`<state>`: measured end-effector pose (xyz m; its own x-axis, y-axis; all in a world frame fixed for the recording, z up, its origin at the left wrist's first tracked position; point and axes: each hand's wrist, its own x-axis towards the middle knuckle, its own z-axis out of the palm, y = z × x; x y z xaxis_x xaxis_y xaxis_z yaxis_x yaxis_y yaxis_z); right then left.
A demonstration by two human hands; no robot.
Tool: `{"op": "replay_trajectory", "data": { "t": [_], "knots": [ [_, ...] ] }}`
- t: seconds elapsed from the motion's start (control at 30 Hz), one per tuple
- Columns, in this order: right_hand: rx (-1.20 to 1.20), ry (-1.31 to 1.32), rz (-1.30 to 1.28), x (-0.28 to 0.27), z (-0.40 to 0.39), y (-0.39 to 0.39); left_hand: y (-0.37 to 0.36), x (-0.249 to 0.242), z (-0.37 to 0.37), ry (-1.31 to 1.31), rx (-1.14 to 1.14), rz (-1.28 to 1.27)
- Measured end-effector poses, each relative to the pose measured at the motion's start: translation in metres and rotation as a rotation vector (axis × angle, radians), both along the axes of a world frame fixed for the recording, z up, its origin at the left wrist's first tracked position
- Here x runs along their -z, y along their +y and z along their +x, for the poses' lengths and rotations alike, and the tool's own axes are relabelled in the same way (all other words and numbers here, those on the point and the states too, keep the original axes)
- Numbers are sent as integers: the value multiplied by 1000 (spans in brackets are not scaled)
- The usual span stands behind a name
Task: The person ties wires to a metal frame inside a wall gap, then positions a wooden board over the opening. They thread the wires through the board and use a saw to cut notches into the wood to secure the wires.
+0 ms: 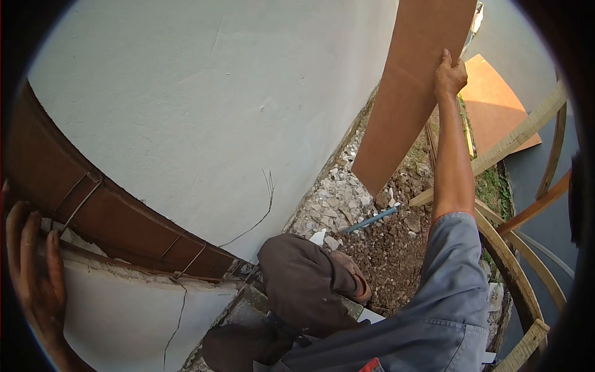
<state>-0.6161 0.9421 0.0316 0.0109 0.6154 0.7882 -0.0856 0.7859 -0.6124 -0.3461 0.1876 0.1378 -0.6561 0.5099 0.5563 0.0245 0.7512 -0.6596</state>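
My right hand [451, 75], arm stretched forward, grips the edge of a long brown plywood panel [414, 80]. The thumb lies on its face. The panel stands tilted close by the grey plastered wall [161, 93], its lower corner over the rubble. At far left my left hand [34, 266] rests with fingers apart at the top edge of a low plastered wall [130, 316]. Beside those fingers, a brown formwork board [130, 214] runs along the wall top. Tie wire [80, 206] loops around this board, and loose wire ends hang down.
White rubble [325, 204] and brown soil [400, 266] cover the ground by my foot. A blue pipe [370, 221] lies there. Several wooden battens [517, 133] cross on the right, with another orange-brown panel [496, 102] behind them. A thin wire [263, 217] sticks up against the wall.
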Motion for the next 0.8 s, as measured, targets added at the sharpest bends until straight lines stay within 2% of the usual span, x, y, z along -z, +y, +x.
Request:
{"op": "replay_trajectory", "data": {
  "t": [0.03, 0.1, 0.17, 0.27, 0.33, 0.4, 0.5, 0.63, 0.7, 0.8],
  "knots": [
    [-62, 186, 67, -11, 9, -7, 5, 1, 1, 17, -6, -5],
    [-25, 207, 95, -34, 22, -3, 19, 3, 2, 62, -16, -11],
    [-10, 120, 51, -59, 53, -18, 28, 3, 0, 114, -23, -14],
    [-13, 138, 67, -83, 86, -29, 48, -1, -4, 127, 94, -7],
    [-113, 149, -38, -99, 121, -57, 59, -1, -1, 123, 180, 57],
    [-253, 327, 18, -107, 142, -71, 64, -3, 2, 120, 192, 80],
    [-368, 414, 4, -120, 185, -93, 63, -8, 4, 104, 234, 87],
    [-333, 250, -1, -138, 239, -106, 58, -11, 8, 60, 246, 7],
    [-368, 347, 58, -146, 257, -107, 56, -12, 8, 77, 244, -12],
    [-595, 344, 15, -158, 284, -105, 54, -13, 9, 70, 251, -48]
  ]
}}
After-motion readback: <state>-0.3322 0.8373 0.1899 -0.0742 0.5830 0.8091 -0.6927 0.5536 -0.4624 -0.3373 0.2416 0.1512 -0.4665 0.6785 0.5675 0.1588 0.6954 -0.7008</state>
